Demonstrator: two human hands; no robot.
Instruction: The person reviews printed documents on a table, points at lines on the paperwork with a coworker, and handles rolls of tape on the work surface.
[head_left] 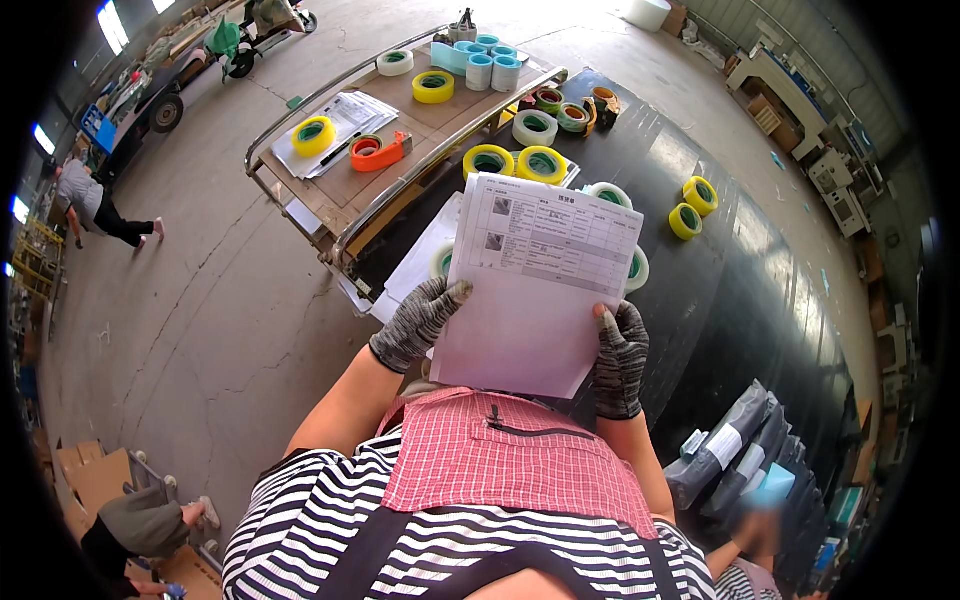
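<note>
A white printed sheet of paper (530, 320), with a table and two small pictures on its upper half, is held up in front of me. My left hand (420, 318), in a grey knitted glove with bare fingertips, pinches its left edge. On the opposite edge, my right hand (621, 358) grips it in a matching glove, thumb on top. Behind the sheet, rolls of tape lie on the black table, some partly covered by it. Two yellow-clear tape rolls (541, 164) sit just beyond its top edge. More papers (425, 255) lie to the left, partly under it.
A metal-railed cart (300, 170) at the left carries papers, an orange tape dispenser (380, 152), tape rolls and blue-white label rolls (480, 72). Dark packed bags (725, 440) lie on the black table (700, 310) at right, near another person. Two people are on the left side.
</note>
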